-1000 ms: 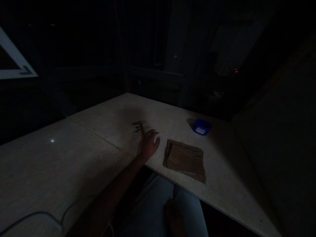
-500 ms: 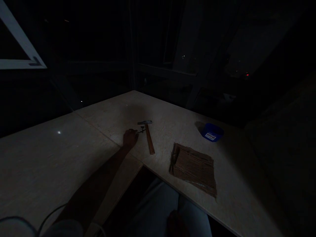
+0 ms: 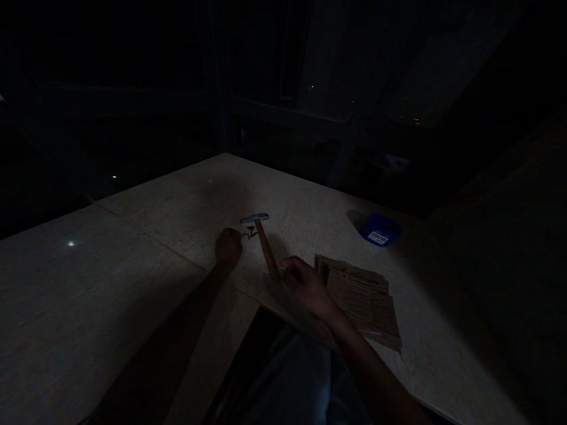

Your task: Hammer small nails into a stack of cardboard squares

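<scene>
A small hammer (image 3: 262, 236) with a wooden handle and metal head lies on the pale table (image 3: 133, 260). My right hand (image 3: 305, 286) is curled around the near end of its handle. My left hand (image 3: 228, 247) rests on the table with fingers bunched, its fingertips at a few small dark nails (image 3: 249, 233) just left of the hammer head. The scene is very dark, so what the left fingers pinch is unclear.
A stack of brown corrugated cardboard pieces (image 3: 363, 298) lies right of my right hand. A blue lidded tub (image 3: 380, 230) stands farther back right. The table's cut-out edge runs just before my knees (image 3: 287, 383). Dark window frames lie behind.
My right hand has come into view and closed on the hammer handle. My left hand stayed by the nails. The camera shifted slightly.
</scene>
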Action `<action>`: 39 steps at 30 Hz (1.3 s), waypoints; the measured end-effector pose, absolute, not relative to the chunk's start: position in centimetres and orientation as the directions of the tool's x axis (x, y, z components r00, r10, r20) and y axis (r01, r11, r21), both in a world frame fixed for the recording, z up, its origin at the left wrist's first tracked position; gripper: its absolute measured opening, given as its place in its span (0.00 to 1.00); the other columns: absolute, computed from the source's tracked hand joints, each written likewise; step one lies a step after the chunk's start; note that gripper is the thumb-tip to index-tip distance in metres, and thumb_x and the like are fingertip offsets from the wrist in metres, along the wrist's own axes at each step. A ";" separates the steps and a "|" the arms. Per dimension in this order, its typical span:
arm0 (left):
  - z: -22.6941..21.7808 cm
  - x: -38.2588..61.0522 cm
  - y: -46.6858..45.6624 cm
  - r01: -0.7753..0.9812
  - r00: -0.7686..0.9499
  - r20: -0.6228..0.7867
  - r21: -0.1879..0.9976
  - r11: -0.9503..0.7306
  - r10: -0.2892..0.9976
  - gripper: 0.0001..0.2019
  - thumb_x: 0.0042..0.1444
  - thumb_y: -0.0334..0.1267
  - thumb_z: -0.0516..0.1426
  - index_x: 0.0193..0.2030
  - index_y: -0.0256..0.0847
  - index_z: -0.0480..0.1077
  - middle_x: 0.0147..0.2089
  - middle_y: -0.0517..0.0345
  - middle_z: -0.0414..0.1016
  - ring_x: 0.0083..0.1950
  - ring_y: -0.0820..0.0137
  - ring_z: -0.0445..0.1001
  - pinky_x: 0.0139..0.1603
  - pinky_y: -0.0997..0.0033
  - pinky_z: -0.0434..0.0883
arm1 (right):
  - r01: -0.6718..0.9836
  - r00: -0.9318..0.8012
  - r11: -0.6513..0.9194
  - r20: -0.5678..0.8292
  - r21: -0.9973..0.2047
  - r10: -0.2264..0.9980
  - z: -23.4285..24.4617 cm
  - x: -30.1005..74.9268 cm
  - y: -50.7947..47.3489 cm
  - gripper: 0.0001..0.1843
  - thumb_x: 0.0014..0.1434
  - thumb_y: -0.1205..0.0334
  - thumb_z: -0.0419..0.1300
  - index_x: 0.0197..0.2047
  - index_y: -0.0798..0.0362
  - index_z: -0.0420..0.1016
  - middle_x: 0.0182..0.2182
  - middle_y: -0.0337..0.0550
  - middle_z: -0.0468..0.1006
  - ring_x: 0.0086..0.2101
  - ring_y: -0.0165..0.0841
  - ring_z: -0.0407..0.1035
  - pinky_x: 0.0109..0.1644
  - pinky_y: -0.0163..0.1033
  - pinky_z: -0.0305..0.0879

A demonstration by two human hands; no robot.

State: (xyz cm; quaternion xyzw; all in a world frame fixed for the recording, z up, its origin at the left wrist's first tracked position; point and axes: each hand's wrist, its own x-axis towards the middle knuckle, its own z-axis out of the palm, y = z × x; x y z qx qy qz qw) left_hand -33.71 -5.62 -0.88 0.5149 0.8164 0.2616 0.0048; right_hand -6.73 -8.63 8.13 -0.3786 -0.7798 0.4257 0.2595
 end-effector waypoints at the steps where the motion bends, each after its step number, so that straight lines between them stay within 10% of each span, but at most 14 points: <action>1: -0.9 -33.7 -5.6 0.834 -0.483 0.271 0.432 0.342 0.833 0.15 0.62 0.31 0.47 0.41 0.34 0.75 0.49 0.37 0.76 0.52 0.53 0.73 0.54 0.57 0.68 | 0.503 -0.583 0.405 0.046 -0.763 0.811 8.1 -8.6 -7.0 0.13 0.65 0.66 0.50 0.47 0.54 0.74 0.41 0.46 0.79 0.41 0.35 0.73 0.47 0.38 0.66; 9: -0.8 -33.7 -5.8 0.724 -0.633 0.289 0.550 0.416 0.718 0.14 0.55 0.24 0.50 0.44 0.38 0.70 0.45 0.45 0.77 0.47 0.58 0.76 0.46 0.63 0.71 | 0.802 -0.511 0.394 -0.174 -0.450 0.841 5.6 -16.5 -1.9 0.23 0.61 0.57 0.61 0.56 0.60 0.69 0.53 0.64 0.75 0.51 0.49 0.74 0.50 0.46 0.69; 21: -0.7 -33.7 -5.8 0.686 -0.664 0.295 0.607 0.402 0.687 0.12 0.55 0.24 0.50 0.42 0.38 0.69 0.45 0.42 0.76 0.49 0.54 0.76 0.46 0.61 0.70 | 0.785 -0.465 0.301 -0.195 -0.541 0.863 5.7 -17.7 -0.5 0.12 0.63 0.64 0.60 0.49 0.56 0.75 0.46 0.60 0.81 0.49 0.46 0.76 0.46 0.41 0.69; 27: -0.9 -33.9 -5.7 0.668 -0.691 0.311 0.620 0.412 0.652 0.12 0.55 0.26 0.49 0.43 0.37 0.70 0.46 0.40 0.75 0.50 0.52 0.76 0.47 0.57 0.72 | 0.603 -0.446 0.157 -0.167 -0.782 0.879 7.9 -14.9 -0.9 0.09 0.66 0.59 0.55 0.40 0.55 0.73 0.19 0.37 0.70 0.20 0.32 0.69 0.23 0.33 0.62; 35: -0.7 -34.2 -5.6 0.656 -0.708 0.300 0.615 0.439 0.639 0.11 0.54 0.27 0.50 0.42 0.36 0.69 0.47 0.40 0.74 0.50 0.52 0.75 0.52 0.53 0.72 | -0.131 -0.397 0.013 0.064 -0.991 0.916 14.6 -2.3 -4.2 0.17 0.53 0.53 0.65 0.43 0.52 0.71 0.14 0.22 0.60 0.10 0.22 0.51 0.12 0.27 0.48; 39: 0.5 -33.5 -6.1 0.666 -0.702 0.292 0.592 0.453 0.650 0.10 0.54 0.26 0.51 0.42 0.37 0.68 0.48 0.42 0.74 0.52 0.53 0.74 0.52 0.55 0.72 | -0.074 -0.347 -0.141 -0.107 -0.987 0.932 15.4 6.3 -7.2 0.18 0.51 0.50 0.69 0.39 0.52 0.71 0.15 0.23 0.61 0.09 0.19 0.47 0.08 0.26 0.44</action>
